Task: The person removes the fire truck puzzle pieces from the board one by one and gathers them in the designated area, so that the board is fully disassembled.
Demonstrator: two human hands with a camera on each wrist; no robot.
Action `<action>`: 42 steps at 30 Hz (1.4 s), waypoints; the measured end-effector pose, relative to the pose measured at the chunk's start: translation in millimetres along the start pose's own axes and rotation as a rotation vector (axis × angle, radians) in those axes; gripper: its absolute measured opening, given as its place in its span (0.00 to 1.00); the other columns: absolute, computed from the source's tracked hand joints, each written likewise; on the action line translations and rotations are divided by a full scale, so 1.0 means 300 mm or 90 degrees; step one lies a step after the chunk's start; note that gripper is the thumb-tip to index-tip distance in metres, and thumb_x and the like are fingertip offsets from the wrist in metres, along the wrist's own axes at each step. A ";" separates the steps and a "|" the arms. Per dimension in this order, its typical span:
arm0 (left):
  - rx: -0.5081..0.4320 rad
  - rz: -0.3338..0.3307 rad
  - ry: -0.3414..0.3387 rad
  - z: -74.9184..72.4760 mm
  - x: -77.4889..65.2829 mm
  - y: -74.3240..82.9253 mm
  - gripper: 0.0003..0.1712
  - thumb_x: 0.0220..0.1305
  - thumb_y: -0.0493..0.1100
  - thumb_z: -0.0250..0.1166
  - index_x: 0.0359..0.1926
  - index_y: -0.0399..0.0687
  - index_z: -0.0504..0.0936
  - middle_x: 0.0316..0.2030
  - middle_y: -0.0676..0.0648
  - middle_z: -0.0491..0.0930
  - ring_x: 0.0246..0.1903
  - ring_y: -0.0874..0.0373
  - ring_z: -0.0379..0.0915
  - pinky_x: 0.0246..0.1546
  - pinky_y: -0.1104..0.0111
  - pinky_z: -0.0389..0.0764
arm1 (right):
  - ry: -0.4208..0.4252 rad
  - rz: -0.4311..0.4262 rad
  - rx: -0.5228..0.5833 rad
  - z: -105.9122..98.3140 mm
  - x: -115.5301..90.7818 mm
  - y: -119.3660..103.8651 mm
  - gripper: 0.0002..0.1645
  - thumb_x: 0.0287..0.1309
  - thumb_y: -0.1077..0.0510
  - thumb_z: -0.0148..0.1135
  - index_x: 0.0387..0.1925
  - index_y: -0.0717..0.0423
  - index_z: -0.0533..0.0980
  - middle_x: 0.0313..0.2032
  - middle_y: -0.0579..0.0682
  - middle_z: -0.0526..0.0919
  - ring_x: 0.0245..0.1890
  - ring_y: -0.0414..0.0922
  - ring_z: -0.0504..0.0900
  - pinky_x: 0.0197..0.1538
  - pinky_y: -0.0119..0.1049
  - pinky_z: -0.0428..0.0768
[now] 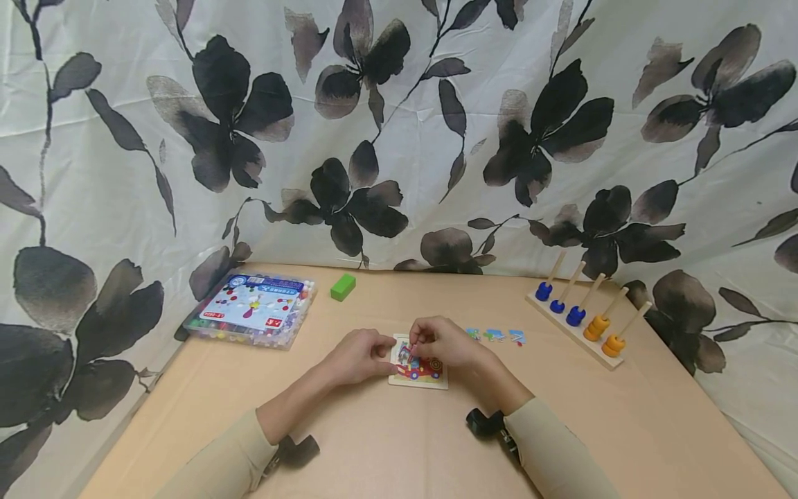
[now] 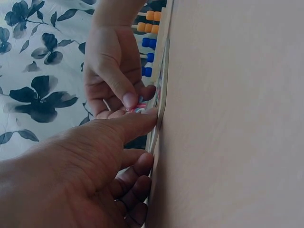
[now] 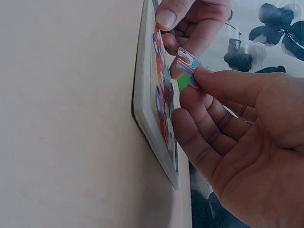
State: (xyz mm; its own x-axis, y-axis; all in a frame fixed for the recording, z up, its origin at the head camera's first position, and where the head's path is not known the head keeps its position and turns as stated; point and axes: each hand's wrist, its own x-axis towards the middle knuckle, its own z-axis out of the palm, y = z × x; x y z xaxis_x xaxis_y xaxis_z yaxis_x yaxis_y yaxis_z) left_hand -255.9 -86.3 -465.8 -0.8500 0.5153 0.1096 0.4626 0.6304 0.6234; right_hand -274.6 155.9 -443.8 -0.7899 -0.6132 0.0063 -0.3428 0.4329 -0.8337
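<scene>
A small jigsaw puzzle board (image 1: 419, 383) with a red vehicle picture lies on the table in front of me. My left hand (image 1: 357, 357) holds it at its left side, the thumb on the top face and the other fingers curled at the edge. Above the board my right hand (image 1: 447, 343) pinches a small printed puzzle piece (image 3: 186, 61) between thumb and index finger. The piece is tilted up off the picture, showing white, red and blue print. In the head view, the fingers partly cover it and the board's upper part.
Several loose puzzle pieces (image 1: 494, 335) lie in a row right of the board. Farther right stands a wooden peg stand (image 1: 570, 326) with blue and orange beads. A clear box of beads (image 1: 249, 310) and a green block (image 1: 343, 287) sit at the back left, before a floral curtain (image 1: 436, 138).
</scene>
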 end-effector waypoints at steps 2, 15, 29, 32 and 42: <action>0.001 -0.001 0.000 -0.001 0.000 0.001 0.28 0.56 0.50 0.80 0.55 0.43 0.88 0.29 0.54 0.77 0.33 0.60 0.70 0.38 0.68 0.70 | 0.000 0.001 0.007 -0.004 -0.002 0.001 0.05 0.64 0.65 0.69 0.36 0.62 0.79 0.29 0.52 0.80 0.29 0.42 0.76 0.33 0.30 0.75; 0.003 0.006 -0.001 -0.003 0.001 0.005 0.22 0.56 0.50 0.80 0.49 0.45 0.88 0.27 0.55 0.74 0.31 0.60 0.68 0.35 0.69 0.67 | 0.010 0.020 0.039 -0.053 -0.026 -0.013 0.03 0.66 0.66 0.67 0.38 0.60 0.79 0.32 0.53 0.80 0.31 0.51 0.84 0.40 0.41 0.86; 0.019 0.012 0.004 -0.003 0.000 0.006 0.26 0.56 0.50 0.80 0.53 0.43 0.88 0.29 0.53 0.77 0.32 0.60 0.69 0.37 0.68 0.69 | -0.007 -0.012 0.051 -0.117 -0.062 -0.015 0.02 0.67 0.68 0.64 0.39 0.66 0.78 0.32 0.59 0.82 0.33 0.69 0.82 0.39 0.53 0.86; 0.022 0.018 0.002 -0.001 0.003 0.002 0.22 0.56 0.50 0.80 0.48 0.45 0.88 0.27 0.54 0.76 0.30 0.62 0.67 0.35 0.69 0.67 | -0.004 -0.010 0.037 -0.128 -0.067 -0.009 0.02 0.67 0.68 0.64 0.39 0.65 0.78 0.32 0.59 0.82 0.31 0.65 0.82 0.36 0.52 0.85; 0.023 0.030 0.002 0.001 0.003 -0.005 0.17 0.56 0.50 0.80 0.41 0.48 0.86 0.25 0.57 0.71 0.28 0.64 0.64 0.33 0.71 0.64 | 0.018 0.004 0.005 -0.171 -0.100 0.002 0.04 0.66 0.68 0.65 0.41 0.61 0.83 0.34 0.57 0.84 0.29 0.48 0.82 0.36 0.41 0.85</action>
State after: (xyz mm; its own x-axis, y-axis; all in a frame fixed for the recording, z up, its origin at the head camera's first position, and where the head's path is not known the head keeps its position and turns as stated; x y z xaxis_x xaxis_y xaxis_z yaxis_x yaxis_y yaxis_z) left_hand -257.3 -86.6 -466.8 -0.8279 0.5432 0.1400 0.5105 0.6261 0.5894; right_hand -277.2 208.5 -416.3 -0.8064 -0.5911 0.0169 -0.3341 0.4319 -0.8378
